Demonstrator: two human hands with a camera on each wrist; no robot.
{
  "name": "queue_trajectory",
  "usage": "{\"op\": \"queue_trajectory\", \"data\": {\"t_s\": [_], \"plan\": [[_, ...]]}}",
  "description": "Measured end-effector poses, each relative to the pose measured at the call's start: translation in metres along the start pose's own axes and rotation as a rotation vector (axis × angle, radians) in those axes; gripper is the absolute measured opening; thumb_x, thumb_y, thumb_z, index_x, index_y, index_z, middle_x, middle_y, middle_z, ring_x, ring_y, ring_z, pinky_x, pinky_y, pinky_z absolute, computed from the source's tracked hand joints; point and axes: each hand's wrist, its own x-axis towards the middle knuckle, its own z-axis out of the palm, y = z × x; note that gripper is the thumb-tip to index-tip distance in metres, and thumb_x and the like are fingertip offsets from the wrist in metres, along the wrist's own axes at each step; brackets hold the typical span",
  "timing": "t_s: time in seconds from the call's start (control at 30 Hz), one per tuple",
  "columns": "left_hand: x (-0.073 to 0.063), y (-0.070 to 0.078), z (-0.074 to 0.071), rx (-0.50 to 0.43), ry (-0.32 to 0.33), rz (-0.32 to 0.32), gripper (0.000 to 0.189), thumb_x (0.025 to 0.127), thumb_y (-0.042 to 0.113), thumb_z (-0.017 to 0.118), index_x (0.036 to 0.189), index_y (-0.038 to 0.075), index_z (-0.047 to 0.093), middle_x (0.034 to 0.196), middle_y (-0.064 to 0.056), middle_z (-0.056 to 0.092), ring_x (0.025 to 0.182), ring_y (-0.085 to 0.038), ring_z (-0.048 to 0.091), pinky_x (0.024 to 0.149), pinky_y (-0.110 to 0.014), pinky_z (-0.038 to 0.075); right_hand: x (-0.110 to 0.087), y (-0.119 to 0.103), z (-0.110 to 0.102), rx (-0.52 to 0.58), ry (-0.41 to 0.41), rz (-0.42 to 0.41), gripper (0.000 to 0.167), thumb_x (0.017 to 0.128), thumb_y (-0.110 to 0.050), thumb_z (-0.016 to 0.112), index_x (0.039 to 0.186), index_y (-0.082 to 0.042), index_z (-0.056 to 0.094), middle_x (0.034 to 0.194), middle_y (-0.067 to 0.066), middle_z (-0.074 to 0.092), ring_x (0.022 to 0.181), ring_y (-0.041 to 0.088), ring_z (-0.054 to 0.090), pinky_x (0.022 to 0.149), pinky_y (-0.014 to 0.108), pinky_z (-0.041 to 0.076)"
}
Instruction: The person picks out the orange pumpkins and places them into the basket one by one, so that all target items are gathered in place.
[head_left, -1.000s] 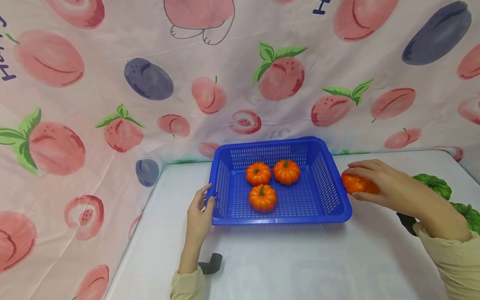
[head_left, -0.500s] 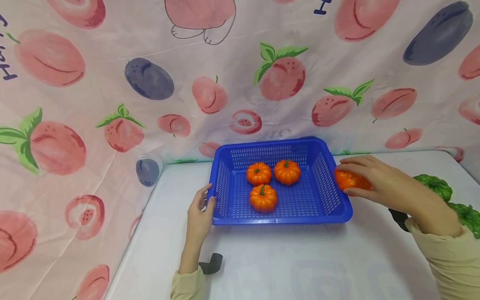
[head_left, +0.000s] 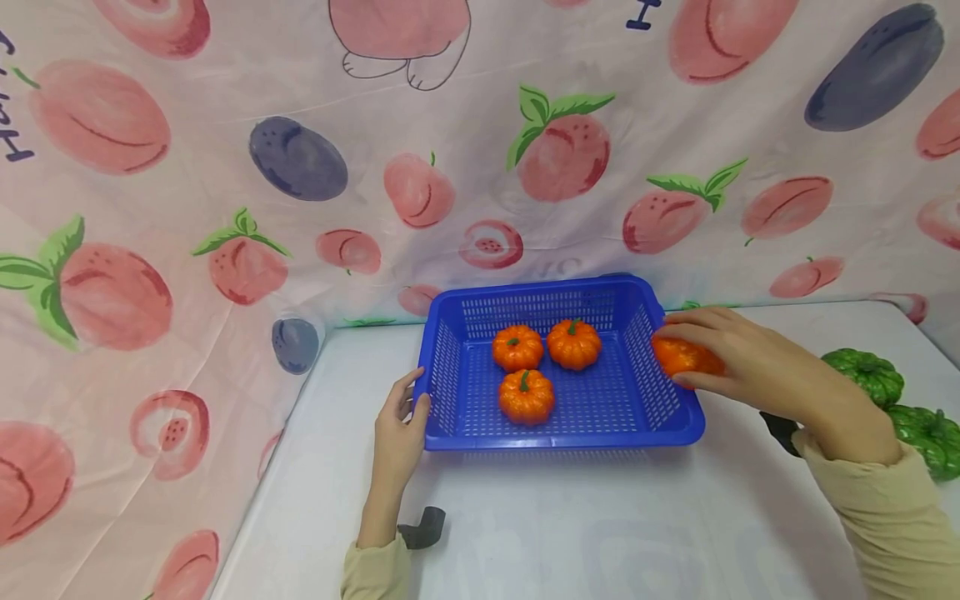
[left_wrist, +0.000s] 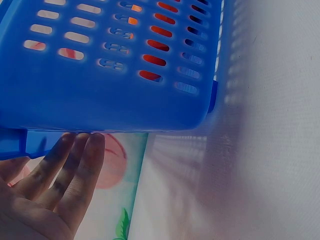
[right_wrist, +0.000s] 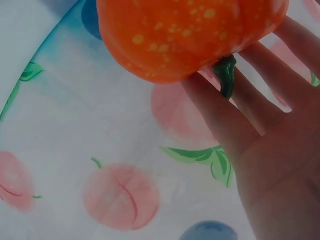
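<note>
A blue plastic basket (head_left: 585, 440) with slotted walls stands on the white table, holding three small orange pumpkins, among them a front one (head_left: 527, 397), a back-left one (head_left: 517, 347) and a back-right one (head_left: 573, 343). My left hand (head_left: 399, 433) holds the basket's left rim; in the left wrist view its fingertips (left_wrist: 95, 145) touch the outer wall from below. Over the right rim, my right hand (head_left: 727, 354) grips another orange pumpkin (head_left: 684, 357) between thumb and fingers. The right wrist view shows this pumpkin (right_wrist: 185, 35) speckled yellow, its green stem towards the palm.
Two green pumpkins, a farther one (head_left: 866, 375) and a nearer one (head_left: 928, 437), lie at the table's right side. A fruit-printed cloth (head_left: 480, 192) hangs behind the basket and along the left side. Dark wrist-worn pieces (head_left: 423, 529) stick out beside both sleeves.
My right hand has moved left with the orange pumpkin, from outside the basket's right rim to over it. The left hand and the basket have stayed still.
</note>
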Motion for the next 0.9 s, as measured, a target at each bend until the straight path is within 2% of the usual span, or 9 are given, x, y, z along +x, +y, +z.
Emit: {"op": "queue_trajectory", "data": {"t_s": [0.27,0.9], "plan": [[0.000,0.000,0.000,-0.004,0.001,-0.005,0.040,0.101,0.009,0.054,0.141,0.015,0.054,0.127,-0.019,0.063,0.111,-0.034,0.065,0.093,-0.050,0.054,0.008,-0.006,0.000,0.013,0.009,-0.046,0.055,0.087,-0.036,0.076,0.135,-0.014,0.061,0.140,0.012,0.054,0.131,0.038,0.044,0.098,0.064,0.045],[0.000,-0.001,0.000,-0.008,-0.006,-0.001,0.039,0.102,0.010,0.053,0.141,0.016,0.054,0.127,-0.019,0.063,0.112,-0.033,0.065,0.092,-0.048,0.055,0.028,-0.020,0.009,0.020,-0.010,-0.069,0.051,0.084,-0.029,0.080,0.129,-0.011,0.065,0.136,0.012,0.058,0.128,0.035,0.048,0.099,0.058,0.047]]}}
